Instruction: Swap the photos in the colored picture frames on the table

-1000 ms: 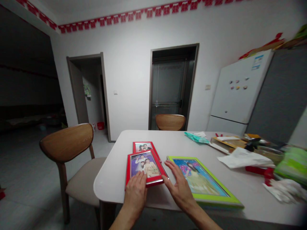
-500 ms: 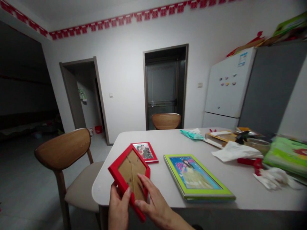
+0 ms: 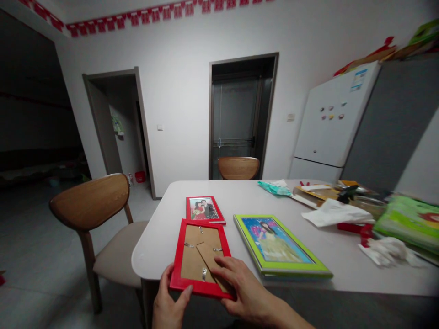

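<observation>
While the red frame lies face down at the near left corner of the desk, its brown backing board and folded stand turned up, I have both sets of fingers on it. My left fingers pinch its near left corner, with the thumb on the red border and the others curled round the left edge. My right fingers are spread and rest flat on the lower right part of the backing, covering the foot of the stand. The frame's near edge sits at the desk's near edge; I cannot tell whether it hangs over.

Both my wrists come up from below the near edge, the left one upright and the right forearm slanting in from the lower right, palm down.

Just beyond the frame lies a small red frame, picture up. To its right is a green frame, also picture up, close to but apart from the one I hold. Along the right side of the desk lie white paper, a green pack and other clutter too jumbled to name. A wooden chair stands at the left edge and another chair at the far edge. Behind are a white wall, two dark doorways and a white fridge.
</observation>
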### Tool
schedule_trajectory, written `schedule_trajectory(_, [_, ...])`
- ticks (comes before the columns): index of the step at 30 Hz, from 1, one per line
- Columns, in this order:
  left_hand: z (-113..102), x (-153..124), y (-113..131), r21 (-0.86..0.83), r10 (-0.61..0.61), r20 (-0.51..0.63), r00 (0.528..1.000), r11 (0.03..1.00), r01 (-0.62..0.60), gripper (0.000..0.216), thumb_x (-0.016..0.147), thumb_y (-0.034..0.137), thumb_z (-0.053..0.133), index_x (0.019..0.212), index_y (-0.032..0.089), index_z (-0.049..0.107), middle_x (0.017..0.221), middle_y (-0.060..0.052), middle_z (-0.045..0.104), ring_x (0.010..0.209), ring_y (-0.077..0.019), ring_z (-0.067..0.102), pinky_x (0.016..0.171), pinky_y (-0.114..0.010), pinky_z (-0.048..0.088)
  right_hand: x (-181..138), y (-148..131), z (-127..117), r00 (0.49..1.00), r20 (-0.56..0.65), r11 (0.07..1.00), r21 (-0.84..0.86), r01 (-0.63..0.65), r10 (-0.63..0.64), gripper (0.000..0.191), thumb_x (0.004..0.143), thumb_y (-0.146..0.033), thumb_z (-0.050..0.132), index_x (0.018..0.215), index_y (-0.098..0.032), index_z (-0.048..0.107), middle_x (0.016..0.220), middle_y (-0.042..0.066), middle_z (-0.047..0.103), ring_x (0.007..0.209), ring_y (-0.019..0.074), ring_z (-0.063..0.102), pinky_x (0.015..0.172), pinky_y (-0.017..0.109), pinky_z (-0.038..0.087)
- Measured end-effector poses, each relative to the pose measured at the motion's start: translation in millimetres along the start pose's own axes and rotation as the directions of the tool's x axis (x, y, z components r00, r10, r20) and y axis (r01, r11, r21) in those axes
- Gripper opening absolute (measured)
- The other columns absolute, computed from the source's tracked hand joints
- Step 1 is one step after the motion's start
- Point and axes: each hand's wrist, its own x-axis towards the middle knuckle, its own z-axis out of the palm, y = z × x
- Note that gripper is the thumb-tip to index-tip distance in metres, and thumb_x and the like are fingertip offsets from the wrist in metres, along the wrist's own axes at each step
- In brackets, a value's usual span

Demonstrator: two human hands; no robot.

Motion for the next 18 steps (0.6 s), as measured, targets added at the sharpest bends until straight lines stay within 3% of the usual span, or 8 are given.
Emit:
schedule_trajectory(5, [-0.4,-4.1,-2.1,0.168,0.106,0.058,0.993,0.979,-0.114,0.052,0.066,0.034,0.056,0.113,0.014,0.044,0.115,-0.011,0.053,0.106,-0.0237,0.048,0.090,-0.038,0.039,-3.9,4.7,-6.5,0.999,0.030,0.999,-0.028,0.016,-0.015,0.054,0.055,-0.018,0.053,0.109,-0.022,0.050,0.124,0.009,0.041,0.114,0.0234,0.034,0.094,0.038,0.026])
schedule_trajectory(10, [0.4,-3.0,-17.6,0.369,0.280,0.138,0.950,0.876,-0.311,0.051,0.066,0.032,0.057,0.113,0.017,0.045,0.119,-0.011,0.050,0.111,-0.0248,0.043,0.093,-0.043,0.035,-5.7,4.5,-7.2,0.998,0.042,0.998,-0.054,0.040,-0.038,0.055,0.056,-0.019,0.054,0.110,-0.025,0.050,0.124,0.007,0.040,0.112,0.0226,0.036,0.093,0.037,0.026])
schedule_trajectory(14, [-0.3,1.5,-16.0,0.453,0.244,0.225,0.943,0.831,-0.323,0.054,0.065,0.030,0.057,0.114,0.013,0.044,0.125,-0.015,0.042,0.116,-0.0263,0.036,0.096,-0.046,0.029,-3.6,1.5,-10.5,0.999,0.036,0.997,-0.062,0.035,-0.032,0.047,0.059,-0.024,0.056,0.106,-0.025,0.054,0.121,0.006,0.045,0.108,0.0228,0.040,0.091,0.037,0.028])
schedule_trajectory(18, [0.7,11.7,8.1,0.448,0.174,0.338,0.925,0.835,-0.321,0.063,0.058,0.025,0.062,0.117,0.013,0.042,0.129,-0.015,0.035,0.120,-0.0260,0.030,0.099,-0.045,0.024,13.6,11.6,-14.1,0.999,-0.008,0.999,-0.026,-0.035,0.035,0.034,0.072,-0.030,0.046,0.103,-0.018,0.056,0.109,0.010,0.053,0.099,0.0192,0.048,0.086,0.030,0.035])
